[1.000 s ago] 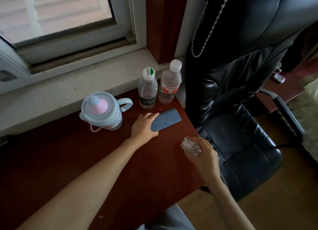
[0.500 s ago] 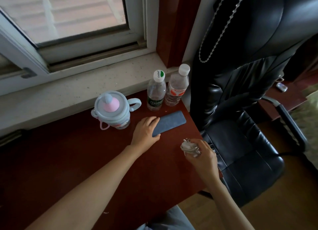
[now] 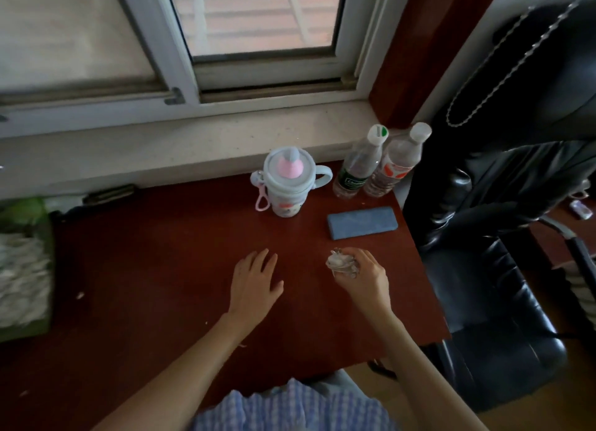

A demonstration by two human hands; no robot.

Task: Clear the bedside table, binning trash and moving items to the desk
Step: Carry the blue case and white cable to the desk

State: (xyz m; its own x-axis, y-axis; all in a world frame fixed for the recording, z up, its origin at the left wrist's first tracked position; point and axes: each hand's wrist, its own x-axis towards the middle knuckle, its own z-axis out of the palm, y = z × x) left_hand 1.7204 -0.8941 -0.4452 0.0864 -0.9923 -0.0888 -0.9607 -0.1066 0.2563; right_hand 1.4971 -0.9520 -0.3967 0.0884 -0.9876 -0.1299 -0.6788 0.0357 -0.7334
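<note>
A flat blue-grey case [image 3: 362, 222] lies on the dark red desk [image 3: 161, 269] near its right edge, apart from both hands. My left hand [image 3: 256, 277] hovers low over the desk with fingers straight and holds nothing. My right hand [image 3: 361, 275] grips a small crumpled clear wrapper [image 3: 340, 263] just below the case. Behind the case stand a pale blue cup with a pink spout [image 3: 288, 185] and two clear water bottles [image 3: 359, 167] [image 3: 396, 162] against the window sill.
A black leather office chair [image 3: 503, 237] with a bead chain over its back stands tight against the desk's right edge. A green box of white tissue-like material [image 3: 22, 269] sits at the desk's left. Small crumbs dot the desk. The window sill [image 3: 161, 153] runs behind.
My left hand has let go of the blue-grey case and drawn back toward me. The case stays on the desk. My right hand still grips the wrapper. The view has swung left.
</note>
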